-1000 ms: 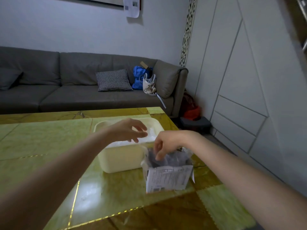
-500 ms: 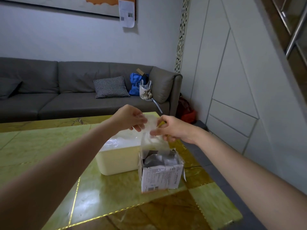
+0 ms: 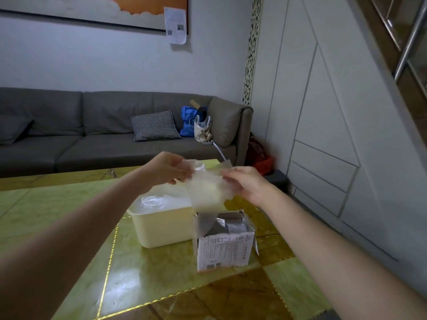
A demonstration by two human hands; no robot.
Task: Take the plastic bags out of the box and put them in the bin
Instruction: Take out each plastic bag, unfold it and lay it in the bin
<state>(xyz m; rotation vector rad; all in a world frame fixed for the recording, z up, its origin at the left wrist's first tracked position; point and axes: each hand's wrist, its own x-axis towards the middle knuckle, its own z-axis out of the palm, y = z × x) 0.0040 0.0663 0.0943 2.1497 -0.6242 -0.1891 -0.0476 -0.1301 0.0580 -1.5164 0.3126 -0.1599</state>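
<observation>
bag (image 3: 208, 190) lifted higher, between both hands

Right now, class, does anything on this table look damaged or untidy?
Yes. The cardboard box has a ragged, torn-open top. Both hands, left and right, hold a clear plastic bag above it.

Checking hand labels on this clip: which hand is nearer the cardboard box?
Right. The right hand hovers just above the cardboard box; the left hand is farther, above the cream bin.
</observation>
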